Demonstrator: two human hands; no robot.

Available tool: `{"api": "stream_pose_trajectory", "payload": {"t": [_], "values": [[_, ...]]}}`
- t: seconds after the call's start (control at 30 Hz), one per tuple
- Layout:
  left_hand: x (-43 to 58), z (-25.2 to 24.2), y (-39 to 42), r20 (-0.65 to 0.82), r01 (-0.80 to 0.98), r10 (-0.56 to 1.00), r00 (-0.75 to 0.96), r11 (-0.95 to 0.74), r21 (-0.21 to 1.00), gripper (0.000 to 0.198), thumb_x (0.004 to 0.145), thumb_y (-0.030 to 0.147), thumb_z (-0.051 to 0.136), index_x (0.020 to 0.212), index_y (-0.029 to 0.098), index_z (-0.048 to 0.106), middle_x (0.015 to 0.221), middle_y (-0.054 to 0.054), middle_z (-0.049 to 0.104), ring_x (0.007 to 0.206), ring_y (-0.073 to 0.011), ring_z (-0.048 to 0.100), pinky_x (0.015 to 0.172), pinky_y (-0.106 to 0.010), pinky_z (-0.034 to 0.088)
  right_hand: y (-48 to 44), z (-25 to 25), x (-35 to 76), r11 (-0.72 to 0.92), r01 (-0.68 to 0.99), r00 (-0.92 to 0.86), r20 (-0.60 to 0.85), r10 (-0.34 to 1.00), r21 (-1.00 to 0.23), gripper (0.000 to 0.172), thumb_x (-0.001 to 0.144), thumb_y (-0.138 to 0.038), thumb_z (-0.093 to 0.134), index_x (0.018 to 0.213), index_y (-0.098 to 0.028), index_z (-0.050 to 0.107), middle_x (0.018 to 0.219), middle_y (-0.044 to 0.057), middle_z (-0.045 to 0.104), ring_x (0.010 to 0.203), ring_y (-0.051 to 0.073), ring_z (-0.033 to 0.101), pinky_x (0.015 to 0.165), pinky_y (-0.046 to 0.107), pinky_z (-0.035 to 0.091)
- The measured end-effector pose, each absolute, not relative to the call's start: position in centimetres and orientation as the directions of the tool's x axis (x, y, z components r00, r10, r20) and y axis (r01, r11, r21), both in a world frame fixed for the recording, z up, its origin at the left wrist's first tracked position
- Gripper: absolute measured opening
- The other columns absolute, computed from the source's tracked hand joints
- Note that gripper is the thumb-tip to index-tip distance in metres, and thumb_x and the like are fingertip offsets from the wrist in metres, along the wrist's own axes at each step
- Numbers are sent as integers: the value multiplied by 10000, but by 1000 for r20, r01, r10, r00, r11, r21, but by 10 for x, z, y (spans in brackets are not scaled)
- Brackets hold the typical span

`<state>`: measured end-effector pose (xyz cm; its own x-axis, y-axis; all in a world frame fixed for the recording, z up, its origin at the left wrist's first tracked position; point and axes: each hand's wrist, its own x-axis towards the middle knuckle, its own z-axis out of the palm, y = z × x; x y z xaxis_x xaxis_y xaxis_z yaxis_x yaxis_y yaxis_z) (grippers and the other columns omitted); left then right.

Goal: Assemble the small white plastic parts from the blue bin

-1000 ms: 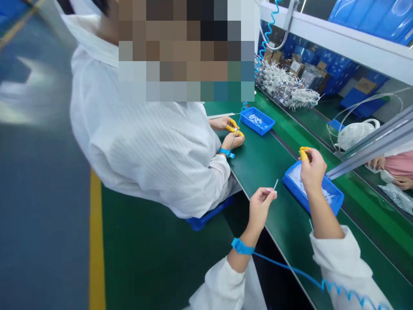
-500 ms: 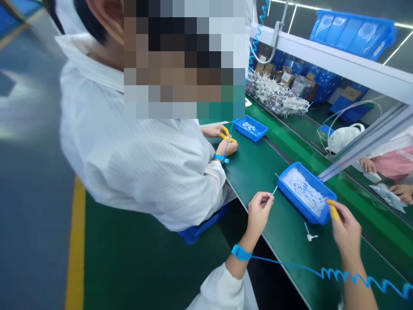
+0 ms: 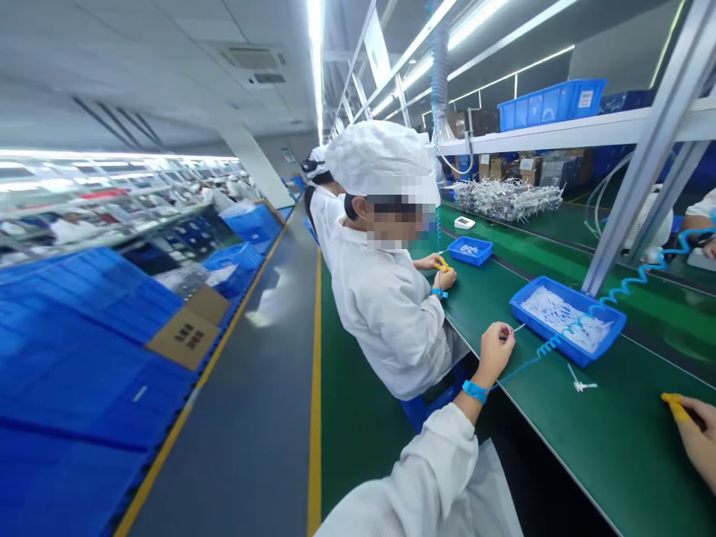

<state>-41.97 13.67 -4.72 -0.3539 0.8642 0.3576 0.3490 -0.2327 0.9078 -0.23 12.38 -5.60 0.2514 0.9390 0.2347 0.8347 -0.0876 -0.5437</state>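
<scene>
My left hand (image 3: 497, 349), wearing a blue wrist strap (image 3: 475, 391), is closed in a pinch above the near edge of the green table. A thin white strip (image 3: 519, 327) sticks out of its fingertips towards a blue tray (image 3: 526, 317). Many white strips (image 3: 559, 317) lie inside that tray. My right hand (image 3: 699, 429) is at the right edge of the view, partly cut off. Yellow finger covers (image 3: 676, 406) sit on its thumb and finger, their tips close together; whatever is between them is too small to tell. A loose white piece (image 3: 582, 385) lies between tray and table edge.
A blue coiled cord (image 3: 620, 287) runs from my wrist across the tray. Further left along the table (image 3: 620, 432), a co-worker in white (image 3: 380, 306) handles something by a smaller blue tray (image 3: 470, 253). A metal post (image 3: 632, 186) stands behind my tray.
The view has swung up and left, showing more of the room. My right hand has moved right, away from the tray. My left hand still pinches the strip.
</scene>
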Motion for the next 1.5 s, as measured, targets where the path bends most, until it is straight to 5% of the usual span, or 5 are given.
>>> {"api": "stream_pose_trajectory", "payload": {"t": [0.67,0.83,1.1,1.3,1.5], "values": [[-413,-49,135,341,333,898,-278,-242,911,110,901,296,703,901,188,720,846,-24,705,727,-142,665,680,-250,536,108,-28,-38,67,705,256,341,905,-706,487,808,-511,552,1102,-190,770,1015,135,784,810,306,699,712,409,533],[-417,-38,133,322,241,877,-356,-247,939,80,932,265,665,926,196,705,894,-33,706,770,-146,680,707,-255,562,182,63,-141,553,621,-274,507,817,-556,375,980,-462,549,1137,-218,786,1182,102,784,1025,279,731,862,372,561],[-423,-36,134,155,-21,833,-531,-196,980,116,1009,298,602,1023,197,657,980,-47,684,829,-152,714,744,-276,628,325,112,-359,589,808,-575,-194,795,19,160,955,-187,682,1040,-157,814,1166,180,784,1207,336,699,1090,454,484],[-421,-29,126,152,-47,806,-572,-218,975,125,1031,307,598,1019,208,673,1007,-57,670,863,-168,693,736,-275,635,356,77,-397,518,852,-453,-390,802,73,194,680,-107,932,713,-122,741,810,140,750,983,333,761,951,432,560],[-425,-25,121,120,-122,800,-588,-234,965,121,1032,303,611,1079,216,681,1037,-61,680,873,-170,709,761,-291,662,361,78,-398,493,870,-451,-431,782,-16,307,902,-250,767,647,-91,702,635,22,641,794,144,702,830,245,516]]}}
